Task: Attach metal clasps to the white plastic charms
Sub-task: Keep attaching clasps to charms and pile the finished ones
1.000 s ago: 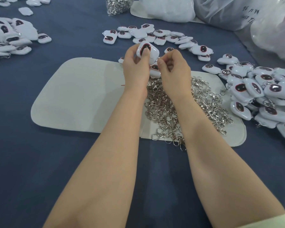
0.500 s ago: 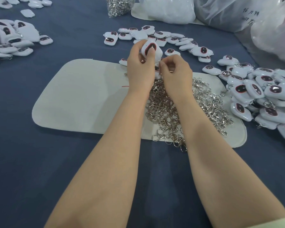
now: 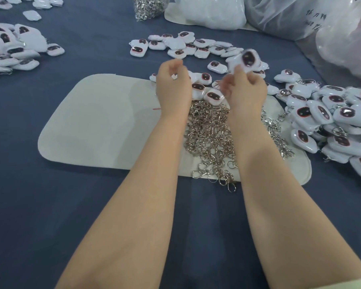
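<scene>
One charm [image 3: 248,59] in right hand [image 3: 246,91]; bag [image 3: 279,15] handwriting [image 3: 315,20] unreadable.

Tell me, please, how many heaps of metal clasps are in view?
2. One heap lies spread across the white mat's right half; the other sits in a clear bag at the far edge. Others may be hidden.

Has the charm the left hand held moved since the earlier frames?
Yes. The charm went right along the far edge of the white mat, from the left hand to the fingertips of the right hand.
</scene>
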`<state>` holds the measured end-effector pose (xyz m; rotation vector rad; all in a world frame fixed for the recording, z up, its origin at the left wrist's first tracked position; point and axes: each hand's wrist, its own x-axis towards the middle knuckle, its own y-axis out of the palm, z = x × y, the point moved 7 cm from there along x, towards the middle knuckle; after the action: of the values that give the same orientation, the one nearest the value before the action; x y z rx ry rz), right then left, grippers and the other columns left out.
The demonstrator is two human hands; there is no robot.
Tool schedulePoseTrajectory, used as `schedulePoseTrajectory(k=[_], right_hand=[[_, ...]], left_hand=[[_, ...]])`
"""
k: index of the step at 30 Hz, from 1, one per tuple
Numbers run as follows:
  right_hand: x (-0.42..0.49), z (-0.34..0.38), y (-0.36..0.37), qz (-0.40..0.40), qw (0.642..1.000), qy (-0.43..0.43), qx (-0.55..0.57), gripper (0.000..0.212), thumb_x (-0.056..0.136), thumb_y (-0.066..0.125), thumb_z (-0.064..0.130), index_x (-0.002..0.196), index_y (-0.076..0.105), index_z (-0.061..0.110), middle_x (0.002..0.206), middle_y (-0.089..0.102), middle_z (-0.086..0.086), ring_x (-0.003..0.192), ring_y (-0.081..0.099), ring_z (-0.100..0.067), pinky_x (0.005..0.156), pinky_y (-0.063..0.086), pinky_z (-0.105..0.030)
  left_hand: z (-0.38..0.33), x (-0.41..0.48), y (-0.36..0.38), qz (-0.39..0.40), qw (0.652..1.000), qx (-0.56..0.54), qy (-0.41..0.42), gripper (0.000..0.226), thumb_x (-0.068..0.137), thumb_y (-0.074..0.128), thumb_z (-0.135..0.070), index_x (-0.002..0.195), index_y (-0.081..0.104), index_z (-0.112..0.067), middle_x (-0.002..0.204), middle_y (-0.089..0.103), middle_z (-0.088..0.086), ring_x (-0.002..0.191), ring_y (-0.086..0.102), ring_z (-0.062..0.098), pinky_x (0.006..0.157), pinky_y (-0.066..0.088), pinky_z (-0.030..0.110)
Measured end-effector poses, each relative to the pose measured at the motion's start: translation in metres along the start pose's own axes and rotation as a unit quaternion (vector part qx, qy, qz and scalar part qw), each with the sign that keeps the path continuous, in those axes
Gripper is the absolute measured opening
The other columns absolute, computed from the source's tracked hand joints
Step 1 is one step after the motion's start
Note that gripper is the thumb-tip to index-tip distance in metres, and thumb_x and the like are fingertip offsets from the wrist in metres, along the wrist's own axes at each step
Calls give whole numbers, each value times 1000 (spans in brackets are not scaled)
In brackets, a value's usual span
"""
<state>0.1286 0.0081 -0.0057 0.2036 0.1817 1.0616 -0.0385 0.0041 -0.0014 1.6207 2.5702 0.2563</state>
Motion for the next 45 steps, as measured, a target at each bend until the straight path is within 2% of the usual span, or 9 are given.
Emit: schedulePoseTrajectory(k=[4,7,14,19,22,26,32,41,45], right_hand=[[8,-1,-20,-49,995,20,80,31,94,51,-2,124,50,-11,123,59,-19,96,65,-18,73,53,-11],[7,6,-21,-92,991,-34,-87,38,93,50,0,131,47,-2,120,60,-12,102,63,-17,82,51,-18],[0,-1,18,58,804,-142,-574,39,90,54,34,126,52,18,129,54,-5,121,48,-27,102,39,-41],[0,-4,19,64,787,-123,-602,42,91,54,39,127,48,19,130,54,-4,124,45,-28,103,30,-44],[-2,1,21,56,813,-140,-563,36,89,59,33,122,50,22,126,52,-4,120,46,-25,101,32,-42],[-4,14,22,49,931,-155,-326,15,89,60,18,104,58,16,102,59,1,96,58,-16,91,48,-36],[-9,8,30,108,991,-45,-71,12,91,61,12,79,60,12,86,65,-10,77,67,-19,73,58,-30],[-30,-9,53,255,736,-106,-618,25,81,69,38,100,64,22,108,62,-2,103,57,-22,88,48,-33],[-36,-10,58,274,731,-95,-618,9,84,67,30,86,58,29,99,59,-2,103,58,-27,93,48,-40]], left_hand=[[7,6,-11,-50,998,-22,-31,17,92,46,-9,102,60,-11,107,64,5,107,62,25,97,48,40],[11,6,-12,-59,996,-44,-48,15,92,45,-8,96,58,-14,96,63,0,101,63,21,93,49,36],[10,7,-10,-55,996,-52,-46,14,93,44,-8,97,56,-13,86,62,-4,76,61,12,79,50,29],[9,6,-8,-44,997,-49,-50,12,95,44,-10,98,55,-13,80,62,-6,61,57,4,67,46,22],[8,4,-5,-25,998,-34,-45,14,94,45,-9,100,56,-13,82,63,-4,66,58,8,71,47,24],[3,2,6,55,998,38,-10,15,92,52,-12,102,62,-18,96,64,-3,87,58,10,83,48,25],[4,-2,17,109,993,45,-27,8,92,57,-22,94,61,-15,88,64,1,76,60,13,62,47,19],[12,10,-14,-50,985,-129,-107,25,95,45,-12,114,53,1,79,61,4,52,58,10,55,48,22],[13,6,-11,-42,972,-198,-117,22,96,47,-13,112,51,2,82,62,6,52,62,8,59,53,20]])
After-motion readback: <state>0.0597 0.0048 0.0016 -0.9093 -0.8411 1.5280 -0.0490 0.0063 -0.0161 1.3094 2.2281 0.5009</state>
